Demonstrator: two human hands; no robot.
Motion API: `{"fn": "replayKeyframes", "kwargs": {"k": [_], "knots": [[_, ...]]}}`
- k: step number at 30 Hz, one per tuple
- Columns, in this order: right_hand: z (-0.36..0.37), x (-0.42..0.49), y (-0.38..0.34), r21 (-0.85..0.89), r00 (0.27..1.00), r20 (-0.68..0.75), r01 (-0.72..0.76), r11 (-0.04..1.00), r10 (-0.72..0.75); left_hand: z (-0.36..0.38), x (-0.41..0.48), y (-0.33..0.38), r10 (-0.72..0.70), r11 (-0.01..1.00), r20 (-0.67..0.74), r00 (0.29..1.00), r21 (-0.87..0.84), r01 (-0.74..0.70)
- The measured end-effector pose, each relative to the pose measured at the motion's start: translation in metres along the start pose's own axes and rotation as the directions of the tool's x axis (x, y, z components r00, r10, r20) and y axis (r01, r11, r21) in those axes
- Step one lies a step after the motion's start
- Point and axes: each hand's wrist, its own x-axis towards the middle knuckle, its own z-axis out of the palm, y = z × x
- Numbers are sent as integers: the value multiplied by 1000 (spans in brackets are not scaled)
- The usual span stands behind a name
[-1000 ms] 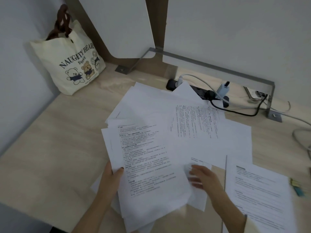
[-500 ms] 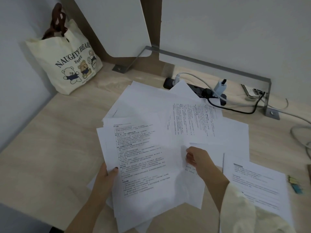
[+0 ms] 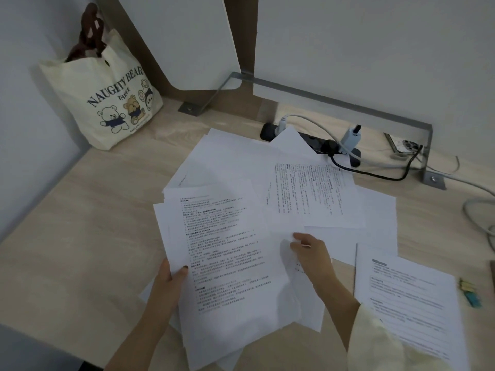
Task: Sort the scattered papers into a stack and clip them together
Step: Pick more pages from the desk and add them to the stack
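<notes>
Right hand (image 3: 312, 254) advanced — left hand (image 3: 167, 285), one sheaf (image 3: 227, 266)

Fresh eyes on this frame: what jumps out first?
The white papers fanned across the middle of the desk, with the left hand gripping the top printed sheet by its left edge and the right hand pinching a paper edge beside it. Then the cream bear tote bag in the far-left corner.

Note for you: desk (image 3: 80, 236) is pale wood grain, matt. Papers (image 3: 230, 167) are smooth, matt white paper. Tote bag (image 3: 80, 84) is cream woven cloth. Bracket (image 3: 348, 104) is dull grey metal. Power strip (image 3: 267, 130) is black plastic.
</notes>
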Motion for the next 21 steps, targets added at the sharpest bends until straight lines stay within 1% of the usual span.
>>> {"fn": "replayKeyframes", "kwargs": {"k": [3,6,7,9,11,13,15,21], "knots": [[1,6,-3,38,998,-47,-36,999,38,0,-3,3,11,1000,10,1000,0,-11],[1,12,-9,64,994,-42,-99,993,102,-1,-2,1,11,1000,10,1000,11,-11],[2,13,-10,33,993,-48,-105,994,107,-1,-2,1,8,1000,13,1000,12,-8],[3,17,-10,-82,996,-65,-71,994,66,-2,-2,-1,-1,1000,16,1000,4,0],[4,20,-12,-202,999,-46,-30,979,21,-2,-2,0,4,1000,27,1000,0,-4],[3,24,-13,-285,1000,-22,-16,958,10,-2,-4,2,16,1000,37,999,-3,-16],[2,27,-13,-335,1000,-12,-11,942,8,-1,-6,3,19,1000,34,999,-17,-18],[1,30,-15,-393,1000,-9,-6,920,3,-1,-5,2,11,1000,29,1000,-12,-11]]}}
